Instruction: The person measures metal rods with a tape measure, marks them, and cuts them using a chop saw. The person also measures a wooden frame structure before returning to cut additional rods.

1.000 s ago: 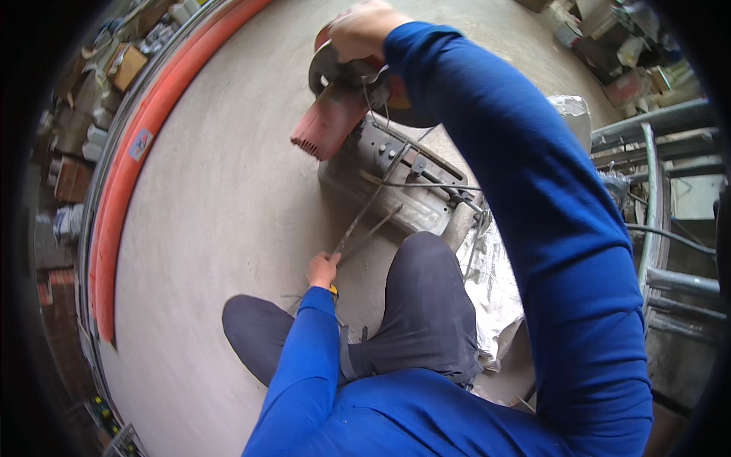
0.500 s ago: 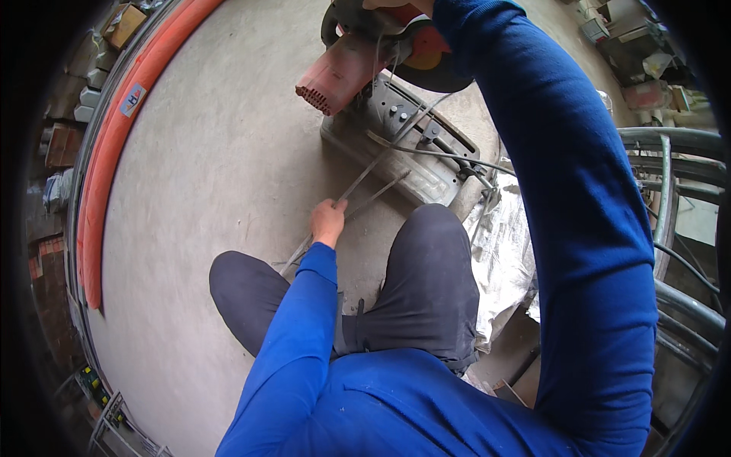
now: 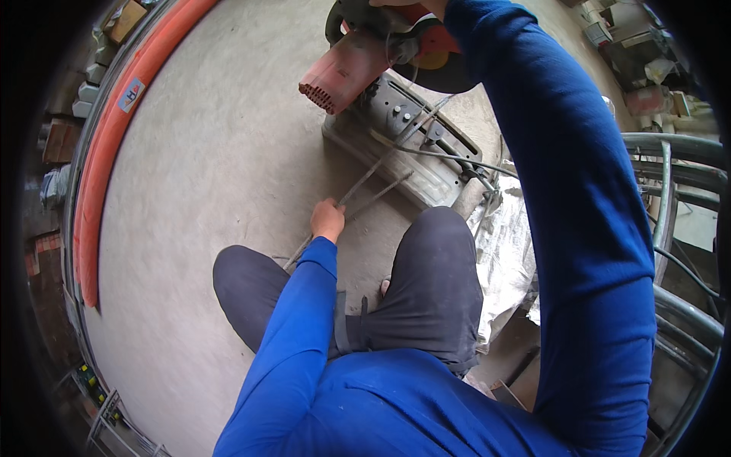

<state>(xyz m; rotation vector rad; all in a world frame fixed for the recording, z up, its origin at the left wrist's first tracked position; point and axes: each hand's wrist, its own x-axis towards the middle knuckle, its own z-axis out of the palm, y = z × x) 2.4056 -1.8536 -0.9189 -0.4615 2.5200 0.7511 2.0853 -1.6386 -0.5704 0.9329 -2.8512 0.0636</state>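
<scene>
My left hand is closed round a thin steel rod in front of my knees. The rod slopes up to the right, over the grey metal base of a cut-off saw, toward its clamp. My right hand is at the top edge, partly out of the picture, wrapped over the handle of the saw. The saw's red motor housing hangs above the base, next to its dark cutting disc. A second rod lies beside the first, its end at the base.
A grey cable crosses the base to the right. Crumpled silver sheeting lies by my right knee. Bent metal tubes stand at the right. Long orange pipes line the concrete floor at the left.
The view has shifted slightly. Both hands keep their hold, and the rod and saw look almost unchanged in place.
</scene>
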